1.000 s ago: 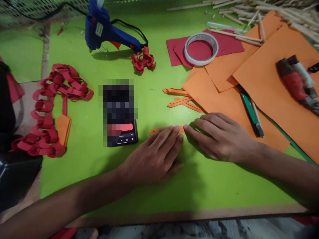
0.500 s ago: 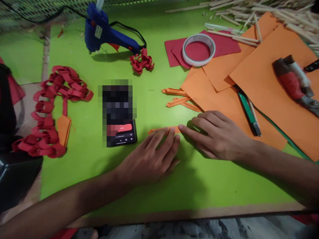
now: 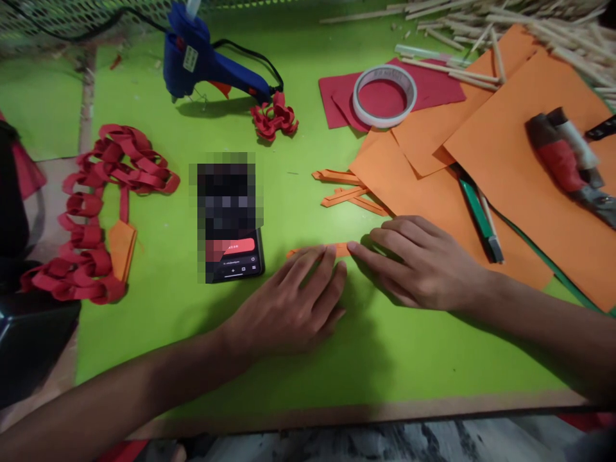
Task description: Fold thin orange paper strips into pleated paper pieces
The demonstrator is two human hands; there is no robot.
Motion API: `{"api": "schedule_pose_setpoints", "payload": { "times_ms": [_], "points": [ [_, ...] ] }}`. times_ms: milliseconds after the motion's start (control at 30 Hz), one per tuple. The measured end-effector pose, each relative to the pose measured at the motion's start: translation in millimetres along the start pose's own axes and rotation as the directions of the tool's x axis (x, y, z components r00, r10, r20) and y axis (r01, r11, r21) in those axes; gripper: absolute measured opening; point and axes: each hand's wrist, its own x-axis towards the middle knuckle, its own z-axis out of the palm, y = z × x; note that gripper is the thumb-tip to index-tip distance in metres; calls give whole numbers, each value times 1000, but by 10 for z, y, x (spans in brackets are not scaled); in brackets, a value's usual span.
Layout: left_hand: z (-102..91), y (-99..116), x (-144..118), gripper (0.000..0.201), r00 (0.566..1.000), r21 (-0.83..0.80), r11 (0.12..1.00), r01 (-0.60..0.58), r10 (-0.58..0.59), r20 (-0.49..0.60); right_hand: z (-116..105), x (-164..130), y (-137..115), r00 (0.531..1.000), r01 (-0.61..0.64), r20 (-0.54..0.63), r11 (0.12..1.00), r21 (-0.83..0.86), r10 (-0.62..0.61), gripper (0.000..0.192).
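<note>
Pressing down on a narrow orange paper strip (image 3: 341, 249) at the centre of the frame, you have both hands flat on the green table (image 3: 298, 192). Your left hand (image 3: 289, 308) lies with its fingers spread and extended, tips resting on the strip's left part; your right hand (image 3: 418, 263) is loosely curled, its fingertips pinning the right end. Neither hand grips anything; the strip is only held flat, and most of it is hidden under your fingers.

Start with the biggest hazard at the right of the frame: the stacked orange sheets (image 3: 510, 160) sit just beside your right wrist, and I judge that a sideways slide of that arm could push them, along with the green-handled tool (image 3: 481, 218) lying on them, toward the table edge.

Next, the phone (image 3: 233, 253) lies just left of your left hand; a sweep of the fingers could knock it.

At the upper left of the frame, the blue glue gun (image 3: 206, 58) stands well apart, but its cord trails across the table, so a reach that way could snag it.

The loose orange strips (image 3: 346, 189) above your right hand could get mixed with the one you are holding.

Smallest of all, the strip itself: uneven pressure from the two hands could likely crease it crooked or tear it.
</note>
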Motion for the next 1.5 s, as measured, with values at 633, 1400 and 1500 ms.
{"api": "schedule_pose_setpoints", "payload": {
  "times_ms": [633, 1400, 1500],
  "points": [
    [-11, -43, 34, 46, 989, -108, 994, 34, -18, 146, 10, -16, -5, 998, -34, -44, 999, 5, 34, 37],
    [6, -39, 16, 36, 997, -50, 999, 4, -1, 72, 14, -30, -4, 994, -9, -112, 1000, 2, 9, 26],
    [15, -26, 3, 36, 997, -3, 999, -32, 32, 67, 12, -23, -1, 997, -7, -78, 1000, 11, 8, 35]
  ]
}}
